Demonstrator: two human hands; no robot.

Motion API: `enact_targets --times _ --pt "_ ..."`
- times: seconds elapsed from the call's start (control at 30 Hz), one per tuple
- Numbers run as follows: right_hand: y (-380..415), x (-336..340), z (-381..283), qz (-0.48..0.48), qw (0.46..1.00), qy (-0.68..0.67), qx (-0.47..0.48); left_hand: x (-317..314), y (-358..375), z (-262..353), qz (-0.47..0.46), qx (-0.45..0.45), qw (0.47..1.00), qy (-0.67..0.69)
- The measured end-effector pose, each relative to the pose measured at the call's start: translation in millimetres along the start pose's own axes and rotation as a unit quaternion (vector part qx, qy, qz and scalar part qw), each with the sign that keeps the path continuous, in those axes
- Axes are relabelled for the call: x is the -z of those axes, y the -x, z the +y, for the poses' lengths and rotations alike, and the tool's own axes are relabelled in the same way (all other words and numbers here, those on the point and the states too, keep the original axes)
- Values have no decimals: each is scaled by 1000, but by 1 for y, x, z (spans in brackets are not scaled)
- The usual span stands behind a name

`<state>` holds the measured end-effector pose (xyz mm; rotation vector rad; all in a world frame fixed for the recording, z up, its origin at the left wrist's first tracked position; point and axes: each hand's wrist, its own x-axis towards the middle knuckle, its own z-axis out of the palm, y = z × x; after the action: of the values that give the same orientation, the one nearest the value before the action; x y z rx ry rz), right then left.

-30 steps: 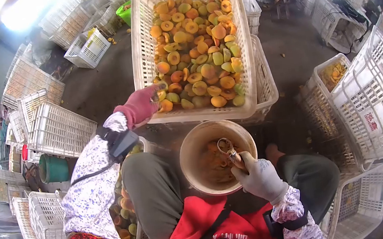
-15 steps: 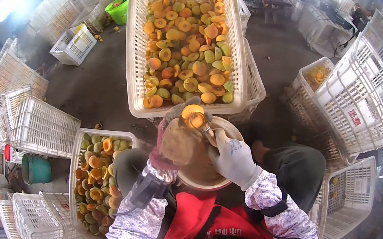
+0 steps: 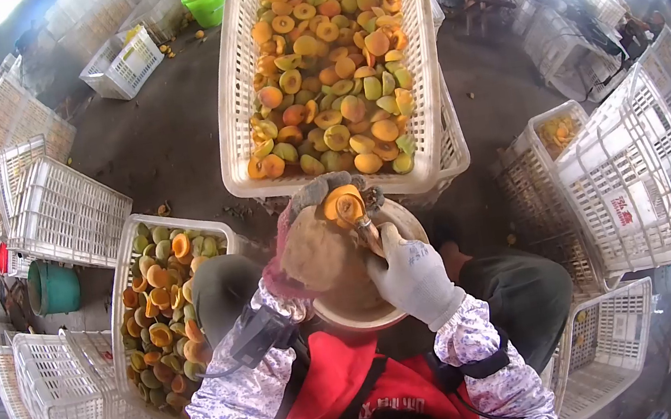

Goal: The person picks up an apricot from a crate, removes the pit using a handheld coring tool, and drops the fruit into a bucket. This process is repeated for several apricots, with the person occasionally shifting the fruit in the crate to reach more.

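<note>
My left hand (image 3: 300, 206), in a dark, worn glove with a pinkish cuff, is closed around an orange stone-fruit half (image 3: 344, 206), perhaps apricot or peach. My right hand (image 3: 418, 284), in a pale grey glove, grips a small hand tool (image 3: 369, 234) whose metal end meets the lower side of the fruit. The exact shape of the tool's tip is hidden against the flesh. Both hands are over a round pale tub (image 3: 361, 320) between my knees. Just beyond them stands a large white crate (image 3: 231, 138) of halved fruit.
To my left, another white crate (image 3: 121, 328) holds more fruit halves. Stacked white crates (image 3: 67, 210) line the left side, and more white crates (image 3: 628, 192) stand at right. A dark green bucket (image 3: 57, 287) and a bright green bucket (image 3: 207, 5) are on the floor.
The fruit half has turned slightly in my left hand, and the tool's metal end sits a little lower against it. The view has shifted slightly.
</note>
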<state>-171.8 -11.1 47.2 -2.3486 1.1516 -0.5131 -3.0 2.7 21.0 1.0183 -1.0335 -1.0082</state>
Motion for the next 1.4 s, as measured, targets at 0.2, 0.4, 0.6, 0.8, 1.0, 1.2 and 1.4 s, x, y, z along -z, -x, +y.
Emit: enact_targets --times 0.2,0.4,0.6,0.8,1.0,1.2,1.4 --pt "-5 11 -19 -106 989 61 -86 15 -3 -19 -63 263 801 534" --pt "-4 -7 -20 -183 968 31 -167 26 12 -70 -2 221 806 550" --pt "7 -13 -2 -157 979 -110 -68 1 9 -22 35 225 835 501" --pt "8 34 -12 -285 835 -433 -185 -4 15 -24 15 188 881 433" --pt "14 34 -5 -350 790 -453 -220 -9 15 -20 -82 136 885 437" --pt "21 23 19 -427 704 -512 -245 23 -5 -84 -27 323 908 267" --pt "36 10 29 -346 830 -398 -179 30 23 15 -43 -74 973 214"
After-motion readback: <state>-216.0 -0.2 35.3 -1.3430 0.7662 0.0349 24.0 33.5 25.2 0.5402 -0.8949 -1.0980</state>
